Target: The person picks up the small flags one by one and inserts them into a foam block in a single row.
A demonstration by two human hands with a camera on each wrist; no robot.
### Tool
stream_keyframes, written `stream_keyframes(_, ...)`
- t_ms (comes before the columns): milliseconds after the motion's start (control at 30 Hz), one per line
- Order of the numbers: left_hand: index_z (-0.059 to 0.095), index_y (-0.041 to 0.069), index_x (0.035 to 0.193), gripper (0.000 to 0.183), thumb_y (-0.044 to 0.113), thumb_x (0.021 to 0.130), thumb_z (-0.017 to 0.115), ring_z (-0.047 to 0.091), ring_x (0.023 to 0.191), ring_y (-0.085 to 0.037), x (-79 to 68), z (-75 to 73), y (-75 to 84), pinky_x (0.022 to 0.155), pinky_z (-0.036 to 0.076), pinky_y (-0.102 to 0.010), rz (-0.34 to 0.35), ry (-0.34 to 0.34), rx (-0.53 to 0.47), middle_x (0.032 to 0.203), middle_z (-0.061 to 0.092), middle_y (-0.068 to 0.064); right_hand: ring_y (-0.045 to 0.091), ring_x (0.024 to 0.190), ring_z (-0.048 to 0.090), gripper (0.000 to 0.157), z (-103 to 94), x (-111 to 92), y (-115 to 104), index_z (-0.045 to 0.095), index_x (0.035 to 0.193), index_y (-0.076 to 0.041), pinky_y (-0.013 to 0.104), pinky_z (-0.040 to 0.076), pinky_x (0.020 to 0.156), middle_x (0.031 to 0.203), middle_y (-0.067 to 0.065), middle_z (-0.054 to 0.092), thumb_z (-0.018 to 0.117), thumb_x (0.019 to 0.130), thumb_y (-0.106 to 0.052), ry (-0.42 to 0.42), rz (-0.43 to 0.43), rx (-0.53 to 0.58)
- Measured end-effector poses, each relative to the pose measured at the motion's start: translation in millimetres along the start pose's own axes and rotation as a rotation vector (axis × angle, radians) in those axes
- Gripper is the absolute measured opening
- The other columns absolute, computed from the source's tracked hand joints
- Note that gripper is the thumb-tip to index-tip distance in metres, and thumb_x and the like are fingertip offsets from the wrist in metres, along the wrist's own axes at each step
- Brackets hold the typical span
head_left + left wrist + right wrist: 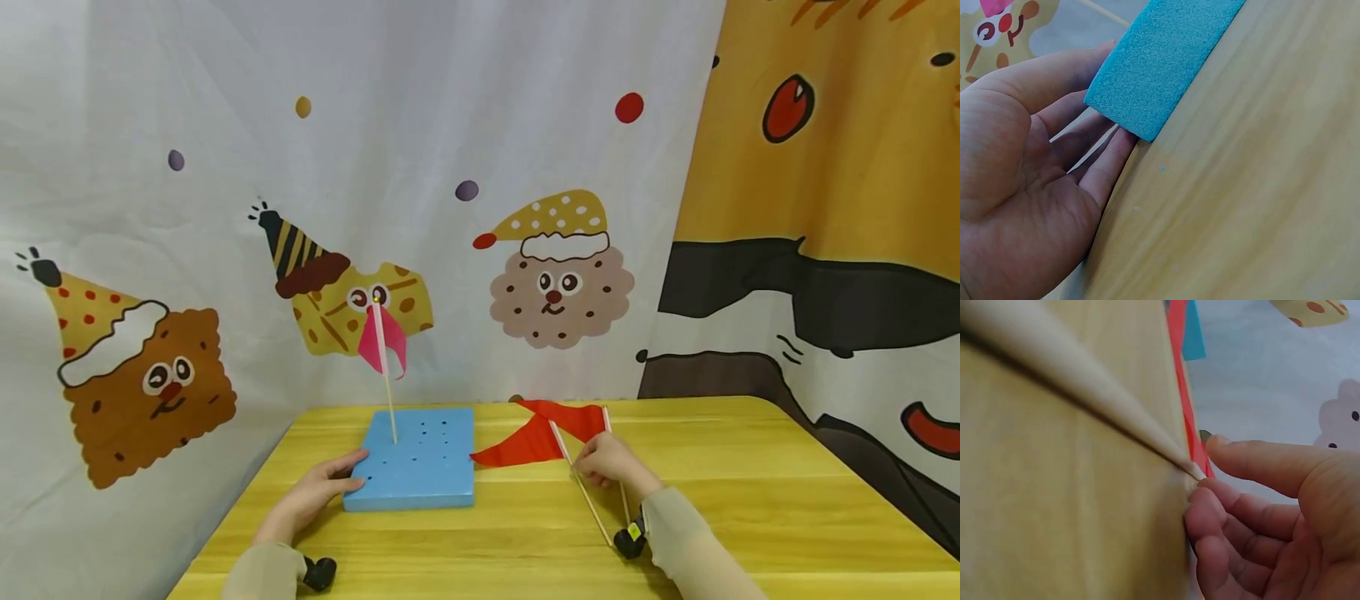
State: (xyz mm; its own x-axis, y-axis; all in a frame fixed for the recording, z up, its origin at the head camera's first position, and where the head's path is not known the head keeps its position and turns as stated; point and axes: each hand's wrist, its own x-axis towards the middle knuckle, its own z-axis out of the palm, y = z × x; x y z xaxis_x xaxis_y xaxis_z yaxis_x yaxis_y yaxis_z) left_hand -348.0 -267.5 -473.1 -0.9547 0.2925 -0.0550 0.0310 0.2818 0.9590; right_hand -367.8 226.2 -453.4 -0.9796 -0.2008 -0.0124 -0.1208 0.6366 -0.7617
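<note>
The left hand [311,493] rests at the left edge of the blue board [420,487]; its fingers are relaxed and touch the side, and they are not closed around it. The board lies flat on the wooden table [750,492], and several small dark holes are seen in its top. In the far left part of this board stands a pink flag [367,342] on a thin stick, which leans a little to the left at its top. The right hand [609,461] is on the right side of the board, with bent fingers, at the stick [592,507] of the nearer red flag [525,443]. In the right wrist view the thumb is apart from the index finger and the stick reaches the fingertips, so I cannot tell whether the hand grasps it. The farther red flag [573,417] lies just beside and partly meets the nearer one; its stick passes by the same hand. The pointed end of the nearer flag comes to the right edge of the board. Behind the table hangs a pale cloth [450,100] with printed cartoon figures.
</note>
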Motion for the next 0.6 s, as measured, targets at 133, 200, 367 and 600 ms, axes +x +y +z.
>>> stream_keyframes(133,0.037,0.009,0.136,0.061,0.023,0.082,0.063,0.013,0.129,-0.036,-1.0,-0.9,1.5,0.100,0.019,-0.052,-0.003,-0.012,0.001,0.142,0.022,-0.016,0.011,0.036,0.037,0.031,3.3,-2.4,-1.0,0.055,0.051,-0.003,0.025,0.039,0.035,0.043,-0.001,0.041,0.074,0.070,-0.020,-0.006,-0.003,-0.073)
stream_keyframes(200,0.037,0.010,0.136,0.061,0.024,0.082,0.063,0.014,0.129,-0.037,-0.8,-1.0,2.3,0.100,0.019,-0.052,-0.005,-0.011,0.004,0.142,0.022,-0.016,0.011,0.035,0.035,0.032,4.8,-3.1,-1.7,0.053,0.049,-0.006,0.024,0.037,0.034,0.041,-0.001,0.040,0.075,0.068,-0.020,0.001,-0.008,-0.107)
stream_keyframes(367,0.038,0.010,0.135,0.061,0.024,0.082,0.063,0.014,0.129,-0.036,1.1,-1.0,2.6,0.100,0.020,-0.052,0.000,-0.012,0.009,0.143,0.021,-0.015,0.012,0.034,0.040,0.029,7.6,-6.2,-3.5,0.056,0.048,-0.006,0.027,0.039,0.034,0.040,0.000,0.044,0.076,0.065,-0.018,0.027,-0.005,-0.180)
stream_keyframes(600,0.037,0.010,0.136,0.061,0.026,0.082,0.062,0.017,0.128,-0.036,-0.2,-1.7,0.3,0.099,0.022,-0.051,-0.003,-0.038,0.008,0.142,0.021,-0.016,0.013,0.034,0.045,0.029,9.6,-6.6,-2.5,0.053,0.045,-0.007,0.028,0.042,0.034,0.039,0.001,0.046,0.074,0.063,-0.015,0.051,0.034,-0.131)
